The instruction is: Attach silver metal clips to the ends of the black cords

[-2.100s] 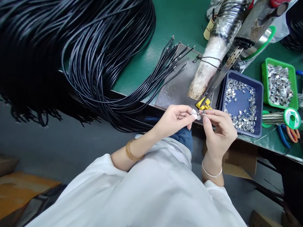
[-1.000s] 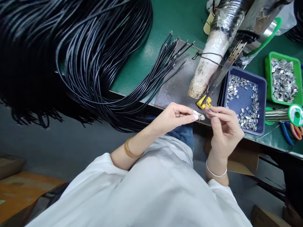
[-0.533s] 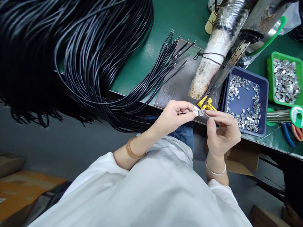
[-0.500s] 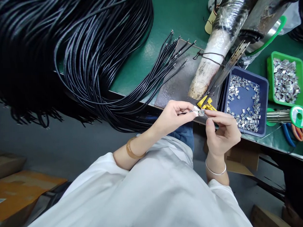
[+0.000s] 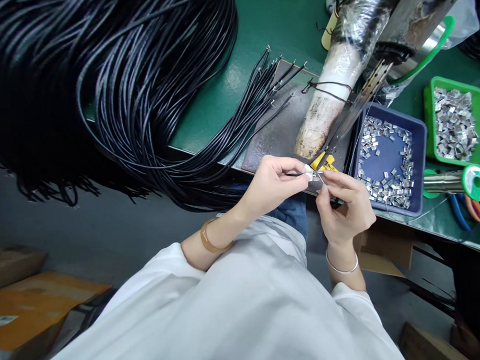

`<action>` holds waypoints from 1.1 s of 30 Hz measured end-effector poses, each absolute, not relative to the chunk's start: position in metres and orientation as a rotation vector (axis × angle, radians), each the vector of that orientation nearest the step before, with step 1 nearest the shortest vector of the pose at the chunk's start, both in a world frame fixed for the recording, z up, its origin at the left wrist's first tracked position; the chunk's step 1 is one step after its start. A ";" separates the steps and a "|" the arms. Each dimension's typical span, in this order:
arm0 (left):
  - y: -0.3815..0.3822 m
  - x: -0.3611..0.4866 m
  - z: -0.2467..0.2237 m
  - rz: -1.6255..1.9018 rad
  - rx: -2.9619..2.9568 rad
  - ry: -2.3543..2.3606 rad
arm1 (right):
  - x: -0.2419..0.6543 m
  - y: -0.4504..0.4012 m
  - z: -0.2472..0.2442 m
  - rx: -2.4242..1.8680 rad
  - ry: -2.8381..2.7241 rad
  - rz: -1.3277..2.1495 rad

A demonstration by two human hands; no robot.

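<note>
My left hand pinches the end of a black cable at the bench edge, with white coverings on its fingertips. Small metal pieces show just past those fingertips, too small to make out clearly. Close by on the right, my right hand has its thumb and forefinger closed around a thin wire. Yellow tool parts lie right behind the fingers, below the tip of a wrapped white tube.
A large bundle of black cables covers the left. Cable ends rest over a dark plate. To the right are a blue tray of metal clips, a green basket, a wire spool and orange-and-blue handles.
My right hand has shifted slightly left, and its thumb and forefinger are lower at the thin wire. The cable in my left hand shows more clearly.
</note>
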State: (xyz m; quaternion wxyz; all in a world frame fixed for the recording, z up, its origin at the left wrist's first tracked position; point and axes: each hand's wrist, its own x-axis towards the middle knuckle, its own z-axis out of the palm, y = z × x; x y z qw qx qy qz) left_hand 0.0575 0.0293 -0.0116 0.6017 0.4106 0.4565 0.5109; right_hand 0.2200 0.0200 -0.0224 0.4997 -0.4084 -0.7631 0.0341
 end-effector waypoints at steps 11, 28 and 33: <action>0.032 0.058 -0.007 1.195 0.988 1.127 | 0.213 0.023 -0.015 -1.013 -1.805 0.120; 0.032 0.057 -0.005 1.180 0.963 1.040 | 0.217 0.023 -0.015 -1.067 -1.848 0.075; 0.030 0.057 -0.003 1.186 1.017 1.056 | 0.214 0.021 -0.012 -1.060 -1.819 0.067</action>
